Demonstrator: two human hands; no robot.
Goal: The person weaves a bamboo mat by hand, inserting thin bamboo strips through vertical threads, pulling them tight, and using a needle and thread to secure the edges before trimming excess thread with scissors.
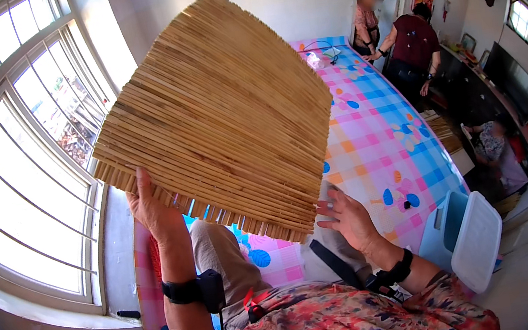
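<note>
A large mat of thin tan sticks laid side by side, looking like bamboo [218,124], is held up tilted in front of me and fills the middle of the view. My left hand [156,210] is closed on its lower left edge, the thumb on the near face and the other fingers hidden behind. By the lower right corner, my right hand [347,219] has its fingers apart and slightly bent, close to the edge; whether the fingertips touch it I cannot tell. Along the lower edge the stick ends stand out unevenly.
My legs rest on a bed with a pink and blue checked cover [375,142]. A barred window [31,191] is at the left. A light blue bin [441,224] with a white lid [479,241] stands at the right. Two people [414,42] stand beyond the bed; another sits at the right.
</note>
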